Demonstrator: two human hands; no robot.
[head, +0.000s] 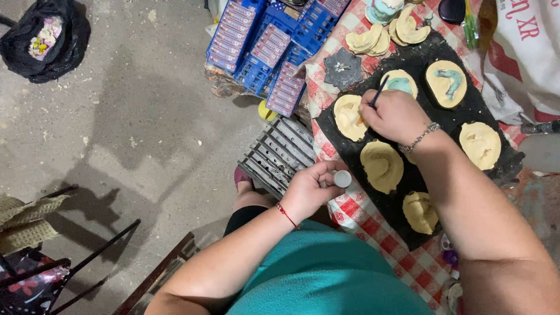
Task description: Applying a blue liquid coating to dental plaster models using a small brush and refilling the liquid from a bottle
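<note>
My right hand (394,115) holds a thin dark paintbrush (379,91) with its tip down on a cream plaster mould (348,116) at the left end of a black board (490,160). My left hand (312,188) grips a small white paint pot (342,178) near the table's edge. Several more cream moulds lie on the board, two of them (447,83) (400,83) painted teal. A beaded bracelet circles my right wrist and a red cord my left.
The red-and-white checked tablecloth (356,211) covers the table. Blue trays of small paint pots (265,41) lean at its far side, above a metal rack (277,153). A black bag (46,38) lies on the concrete floor; chairs (41,262) stand at the lower left.
</note>
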